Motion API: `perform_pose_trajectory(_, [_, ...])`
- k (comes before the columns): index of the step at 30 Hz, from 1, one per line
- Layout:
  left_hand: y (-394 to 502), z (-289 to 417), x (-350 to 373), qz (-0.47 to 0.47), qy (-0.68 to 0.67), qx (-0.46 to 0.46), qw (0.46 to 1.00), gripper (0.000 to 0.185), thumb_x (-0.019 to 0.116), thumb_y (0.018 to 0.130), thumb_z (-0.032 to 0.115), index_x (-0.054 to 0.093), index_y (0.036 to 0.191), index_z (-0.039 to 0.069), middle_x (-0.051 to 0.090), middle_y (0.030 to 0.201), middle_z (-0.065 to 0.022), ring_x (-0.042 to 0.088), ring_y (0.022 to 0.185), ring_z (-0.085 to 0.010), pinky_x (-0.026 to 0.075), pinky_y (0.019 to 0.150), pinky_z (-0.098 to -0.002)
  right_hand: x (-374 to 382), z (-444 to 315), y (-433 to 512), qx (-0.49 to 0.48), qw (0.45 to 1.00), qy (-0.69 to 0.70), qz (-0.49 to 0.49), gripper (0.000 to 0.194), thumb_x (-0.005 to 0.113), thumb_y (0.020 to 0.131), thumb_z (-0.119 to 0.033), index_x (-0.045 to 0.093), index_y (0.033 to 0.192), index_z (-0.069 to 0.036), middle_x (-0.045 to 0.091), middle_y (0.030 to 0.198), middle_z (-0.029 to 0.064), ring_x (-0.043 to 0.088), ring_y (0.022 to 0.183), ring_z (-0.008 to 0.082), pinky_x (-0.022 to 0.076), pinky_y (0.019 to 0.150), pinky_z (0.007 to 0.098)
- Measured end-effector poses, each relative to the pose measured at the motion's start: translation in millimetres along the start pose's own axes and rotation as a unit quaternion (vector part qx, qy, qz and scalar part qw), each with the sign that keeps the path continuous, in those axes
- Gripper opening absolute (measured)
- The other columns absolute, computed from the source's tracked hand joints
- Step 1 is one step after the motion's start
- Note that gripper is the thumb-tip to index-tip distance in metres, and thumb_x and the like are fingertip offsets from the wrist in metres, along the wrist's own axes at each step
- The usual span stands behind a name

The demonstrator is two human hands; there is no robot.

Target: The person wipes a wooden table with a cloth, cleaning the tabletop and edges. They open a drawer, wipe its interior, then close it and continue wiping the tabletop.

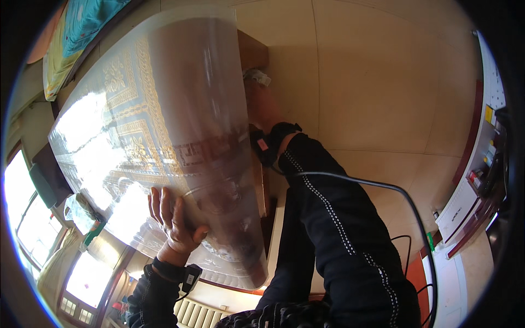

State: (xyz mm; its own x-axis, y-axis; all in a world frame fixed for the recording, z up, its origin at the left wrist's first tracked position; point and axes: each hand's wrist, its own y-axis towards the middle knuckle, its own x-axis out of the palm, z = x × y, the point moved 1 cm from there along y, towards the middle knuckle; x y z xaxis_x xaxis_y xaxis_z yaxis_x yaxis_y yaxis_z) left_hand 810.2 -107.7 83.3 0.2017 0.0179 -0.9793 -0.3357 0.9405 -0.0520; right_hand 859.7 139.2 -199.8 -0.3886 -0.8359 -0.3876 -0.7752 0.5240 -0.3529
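A glossy clear plastic table cover [197,102] with gold-patterned bands lies over the table, its right edge hanging past the tabletop. Flat on this cover rests my left hand [178,229], fingers apart and holding nothing. My right hand [262,102] reaches low along the table's side, its fingers partly hidden by the cover's edge. A crumpled whitish cloth or wrap [257,76] shows at its fingertips and appears gripped. Beyond it is a brown wooden part of the table [252,49].
A black cable [369,179] runs from my right wrist device [264,147] across my sleeve. Pale floor tiles [377,90] lie to the right, with a white drawer cabinet [457,213] beyond. A plastic bag [80,213] is at the table's left end. A radiator [201,313] stands near my body.
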Motion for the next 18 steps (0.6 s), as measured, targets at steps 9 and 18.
perform_pose_trajectory(9, [-11, -6, -3, -0.027, -0.011, -0.002, 1.000, 0.080, 0.046, 0.094, 0.069, 0.041, 0.148, 0.011, 0.035, 0.154, -0.0248, 0.029, 0.142, -0.0518, 0.020, 0.115, -0.0644, 15, 25, 16, 0.015, 0.983, -0.134, -0.128, 0.051, 0.054, 0.090, -0.005, 0.051, 0.141, -0.013, 0.049, 0.141, 0.0184, 0.050, 0.131, 0.0373, 0.0569, 0.088, 0.0464])
perform_pose_trajectory(18, [19, -3, -28, -0.057, 0.023, -0.036, 0.997, 0.071, 0.058, 0.092, 0.062, 0.049, 0.138, 0.008, 0.047, 0.140, -0.0198, 0.042, 0.132, -0.0448, 0.031, 0.111, -0.0603, -21, 43, 4, -0.084, 0.966, -0.243, 0.020, 0.049, 0.059, 0.089, -0.009, 0.053, 0.137, -0.004, 0.049, 0.144, 0.0216, 0.062, 0.113, 0.0428, 0.0534, 0.095, 0.0459])
